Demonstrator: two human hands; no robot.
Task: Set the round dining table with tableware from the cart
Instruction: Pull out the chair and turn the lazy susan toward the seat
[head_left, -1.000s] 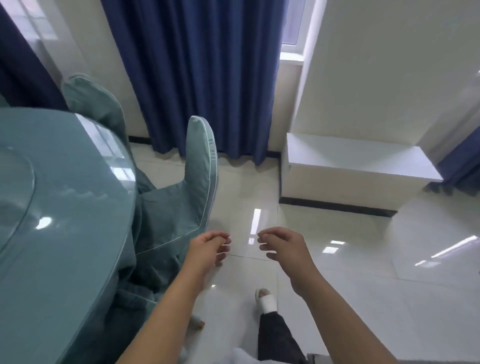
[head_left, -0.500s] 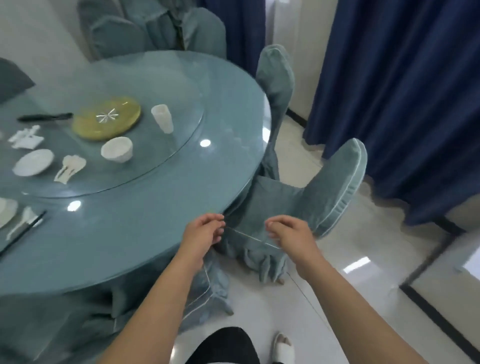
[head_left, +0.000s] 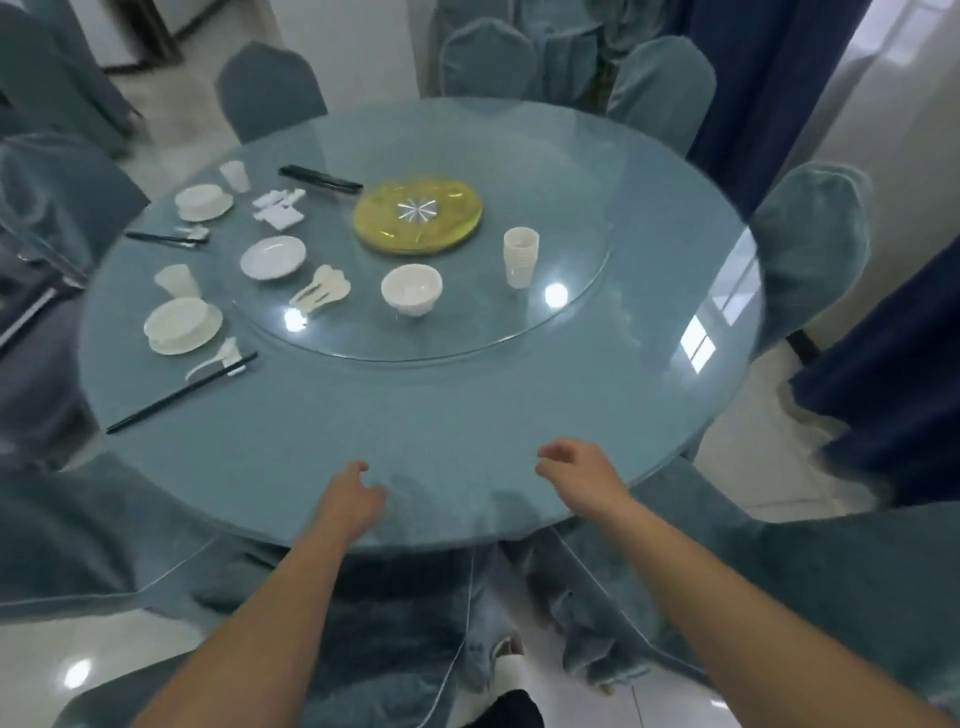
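head view — status exchange, operator and checker.

operator: report change since the previous frames.

checker: a second ago the view held only floor, curtain and a chair back; half a second ago the table entered at the left. the round dining table is now centred ahead, and both hands have come up over its near edge. the cart is not in view.

operator: state of the hands.

checker: left hand and right hand hover above the near rim, well apart, fingers loosely curled, holding nothing. contact with the glass cannot be confirmed.

operator: location of the tableware.

checker: two places are laid at the left: near plate with bowl, cup, spoon and long chopsticks; far plate with bowl, cup and chopsticks. on the turntable stand loose stock: a bowl, stacked cups, a saucer, spoons, small white rests, spare chopsticks, and a yellow centre disc.

operator: meaning for the task.

checker: judged partly complete. the near and right sectors are bare; the hands face an unlaid place, so the next setting likely draws from the turntable stock.
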